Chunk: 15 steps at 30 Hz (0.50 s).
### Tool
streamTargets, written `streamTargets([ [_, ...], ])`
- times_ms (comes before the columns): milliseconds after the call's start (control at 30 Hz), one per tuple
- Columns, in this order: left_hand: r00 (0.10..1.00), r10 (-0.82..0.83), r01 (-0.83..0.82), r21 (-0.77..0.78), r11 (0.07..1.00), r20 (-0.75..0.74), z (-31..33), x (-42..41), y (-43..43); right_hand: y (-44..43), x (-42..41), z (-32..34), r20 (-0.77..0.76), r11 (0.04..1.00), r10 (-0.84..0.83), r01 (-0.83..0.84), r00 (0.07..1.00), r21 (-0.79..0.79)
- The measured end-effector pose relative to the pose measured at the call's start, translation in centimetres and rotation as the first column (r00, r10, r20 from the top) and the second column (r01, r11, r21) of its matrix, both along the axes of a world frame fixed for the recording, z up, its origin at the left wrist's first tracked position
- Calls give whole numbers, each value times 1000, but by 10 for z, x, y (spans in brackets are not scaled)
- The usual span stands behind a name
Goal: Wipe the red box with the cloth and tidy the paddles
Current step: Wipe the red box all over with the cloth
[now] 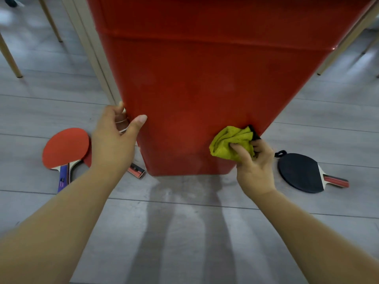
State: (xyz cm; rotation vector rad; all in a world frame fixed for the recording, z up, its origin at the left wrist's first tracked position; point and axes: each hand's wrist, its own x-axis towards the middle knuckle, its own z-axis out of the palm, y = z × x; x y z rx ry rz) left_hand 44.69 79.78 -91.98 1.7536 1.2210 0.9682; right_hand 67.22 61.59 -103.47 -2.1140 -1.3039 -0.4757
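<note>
Grey floorboards (184, 232) bear the red box (194, 89), left hand (114, 140) gripping its left edge, right hand (254, 162) clutching the yellow cloth (229, 142) against its lower right face, a red paddle (65, 148) and black paddle (299, 173) flanking it.

Grey plank floor (51, 111), pale wooden furniture legs (11, 58).

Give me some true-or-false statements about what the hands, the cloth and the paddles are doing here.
1. The right hand holds a yellow cloth against the red box. True.
2. The left hand is lifting a paddle. False: it grips the box's left edge.
3. A black paddle lies on the floor to the right of the box. True.
4. The red paddle rests on top of the box. False: it lies on the floor to the left of the box.
</note>
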Motion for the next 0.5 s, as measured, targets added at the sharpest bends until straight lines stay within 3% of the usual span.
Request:
streamTargets([
  [267,999,-30,30,28,999,-17,0,-3,3,34,-49,-25,-265,953,-34,111,964,283],
  [500,999,-50,50,27,998,-4,-1,-5,5,68,-91,-34,-338,943,-27,137,941,304],
])
